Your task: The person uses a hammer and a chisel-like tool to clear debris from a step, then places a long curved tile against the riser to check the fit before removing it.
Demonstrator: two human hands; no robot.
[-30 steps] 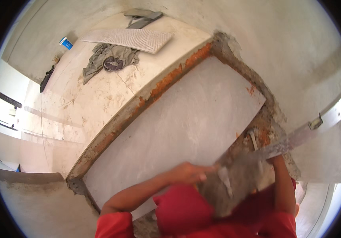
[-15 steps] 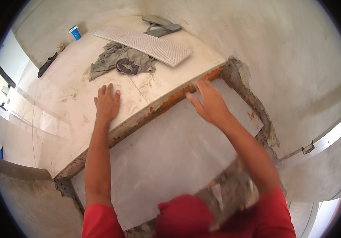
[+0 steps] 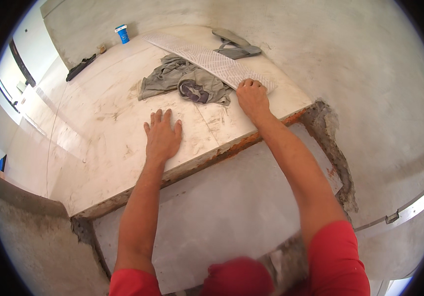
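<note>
Ridged tile (image 3: 207, 58), perhaps matt ceramic, and wrinkled matt cloth (image 3: 170, 79).

The tile (image 3: 207, 59) is whitish with striped patches, the cloth (image 3: 172, 77) greyish, sleeves (image 3: 338, 256) red.

building site: bare grey walls (image 3: 385, 93)

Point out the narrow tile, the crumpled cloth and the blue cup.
Narrow tile (image 3: 207, 62), head view: middle of its patterned face.
Crumpled cloth (image 3: 175, 76), head view: grey folds.
Blue cup (image 3: 123, 36), head view: its side.
</note>
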